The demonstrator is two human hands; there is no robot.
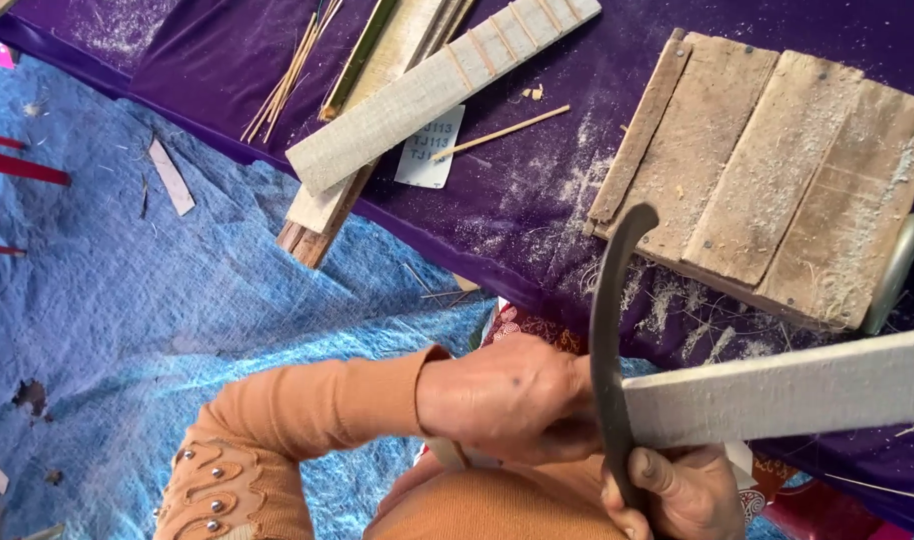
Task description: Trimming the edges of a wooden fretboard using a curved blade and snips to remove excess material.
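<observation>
My left hand (512, 400) grips the near end of a long pale bamboo slat (787, 390) that runs off to the right edge. My right hand (682, 495) is closed around the lower handle of a dark curved blade (609, 340), which stands upright and crosses the slat right beside my left hand's fingers. Both hands are low in the picture, above my lap, and orange sleeves cover both arms.
A worn wooden plank board (767, 170) lies on the purple cloth (517, 200) at upper right. More bamboo slats (437, 90), thin sticks (292, 70) and a white paper tag (429, 148) lie at top centre. Blue tarpaulin (177, 300) covers the ground left.
</observation>
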